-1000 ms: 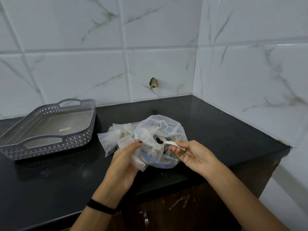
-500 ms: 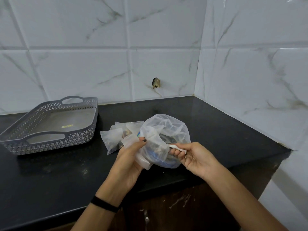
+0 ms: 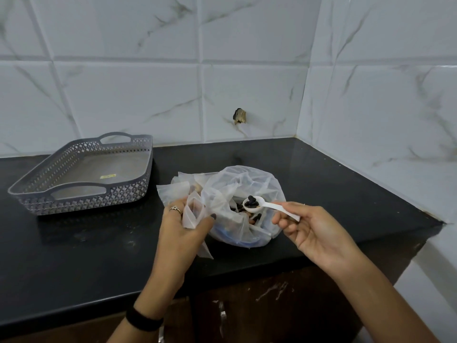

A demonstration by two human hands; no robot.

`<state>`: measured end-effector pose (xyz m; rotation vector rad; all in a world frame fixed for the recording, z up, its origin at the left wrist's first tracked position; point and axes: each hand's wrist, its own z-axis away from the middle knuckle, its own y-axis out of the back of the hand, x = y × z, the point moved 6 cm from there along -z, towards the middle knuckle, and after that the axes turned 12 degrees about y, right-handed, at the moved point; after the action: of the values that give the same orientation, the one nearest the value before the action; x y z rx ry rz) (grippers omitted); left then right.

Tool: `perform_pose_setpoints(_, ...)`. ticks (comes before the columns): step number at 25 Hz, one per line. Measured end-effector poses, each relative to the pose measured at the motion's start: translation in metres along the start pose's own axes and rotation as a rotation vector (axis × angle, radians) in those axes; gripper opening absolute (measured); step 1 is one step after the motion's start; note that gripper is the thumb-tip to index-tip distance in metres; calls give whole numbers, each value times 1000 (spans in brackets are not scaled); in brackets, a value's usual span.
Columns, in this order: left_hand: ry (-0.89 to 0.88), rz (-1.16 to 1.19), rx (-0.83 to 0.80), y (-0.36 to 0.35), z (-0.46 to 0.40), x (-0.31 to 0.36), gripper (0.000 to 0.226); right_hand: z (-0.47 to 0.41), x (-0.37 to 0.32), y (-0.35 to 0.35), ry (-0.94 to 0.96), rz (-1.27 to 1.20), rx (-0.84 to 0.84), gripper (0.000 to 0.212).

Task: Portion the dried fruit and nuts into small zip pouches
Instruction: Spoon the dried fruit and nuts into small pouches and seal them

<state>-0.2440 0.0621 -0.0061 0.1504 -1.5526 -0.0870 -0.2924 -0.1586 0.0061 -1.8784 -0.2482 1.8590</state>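
Nearest me, my left hand (image 3: 181,225) pinches a small zip pouch (image 3: 194,214), thumb on one side and fingers on the other, its mouth turned up toward the big bag. My right hand (image 3: 312,231) is clamped on the handle of a white plastic spoon (image 3: 268,207), whose bowl carries a few dark pieces of dried fruit and hovers over the open clear bag (image 3: 243,201) of fruit and nuts, just right of the pouch. I judge the pouch to be very light, limp and slippery film, so I would hold it just below the zip rim, where the strip gives it some stiffness, and spread the mouth before tipping. The spoon is stiff but shallow, and its load is loose, so it should travel level. More pouches (image 3: 173,191) lie crumpled just left of the bag, touching it. Farther left on the black counter (image 3: 86,253) sits a grey perforated tray (image 3: 81,199), well apart from my hands. Beyond everything stands the marbled tile wall (image 3: 148,95).
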Motion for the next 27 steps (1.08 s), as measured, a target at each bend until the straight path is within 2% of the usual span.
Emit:
perform_pose_setpoints(4, -155, -172, 67, -4, 3, 4, 41, 13, -11, -20, 14, -47, -69, 21)
perform_pose_setpoints(8, -217, -263, 124, -7, 4, 6, 41, 26, -8, -46, 0, -58, -182, 23)
perform_pose_setpoints(13, -274, -252, 130, -5, 8, 9, 43, 27, 4, -61, -5, 18, -242, 23)
perform_pose_setpoints(17, -231, -234, 127, -2, 8, 7, 50, 26, 1, -58, 58, 156, -228, 23)
perform_pose_setpoints(20, -224, -269, 128, -1, 8, 8, 45, 28, -3, -61, 128, 310, -255, 20)
perform_pose_setpoints(23, -236, -282, 136, -1, 8, 9, 39, 32, -4, -72, 250, 560, -367, 19)
perform_pose_setpoints(25, -231, -260, 133, -1, 9, 8, 34, 33, -4, -78, 403, 814, -449, 21)
perform_pose_setpoints(27, -212, -223, 123, -1, 8, 6, 30, 36, -5, -85, 640, 1099, -505, 25)
